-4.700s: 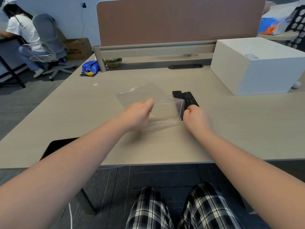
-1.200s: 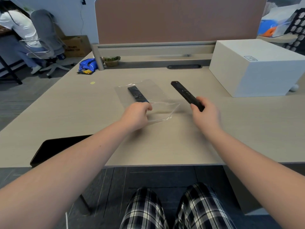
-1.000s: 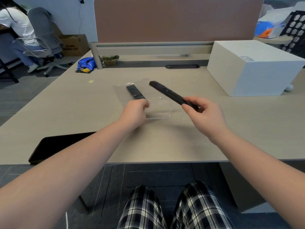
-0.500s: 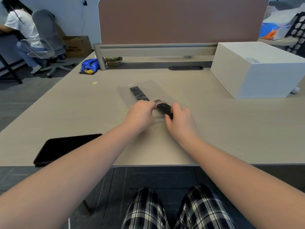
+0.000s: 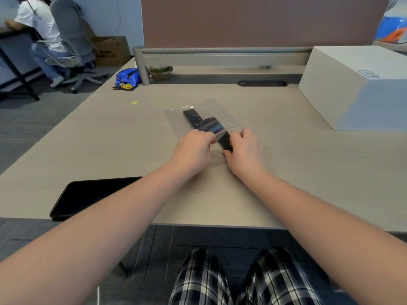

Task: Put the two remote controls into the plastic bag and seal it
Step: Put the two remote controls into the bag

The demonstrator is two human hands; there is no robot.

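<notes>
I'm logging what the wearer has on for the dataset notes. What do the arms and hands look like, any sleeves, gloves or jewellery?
Both forearms are bare as far up as the frame shows, with no sleeves visible. The left hand and right hand wear no gloves, and no watch, bracelet or ring can be seen. Below the desk edge, the lap shows black-and-white plaid trousers.

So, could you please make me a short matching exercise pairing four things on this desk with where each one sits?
Things:
1. second remote
2. white box
3. black tablet
4. blue snack packet

Places:
A. far right of the desk
B. near left edge
C. far left, by the divider post
D. partly inside the plastic bag, between the hands

Pairs: 1-D, 2-A, 3-B, 4-C
</notes>
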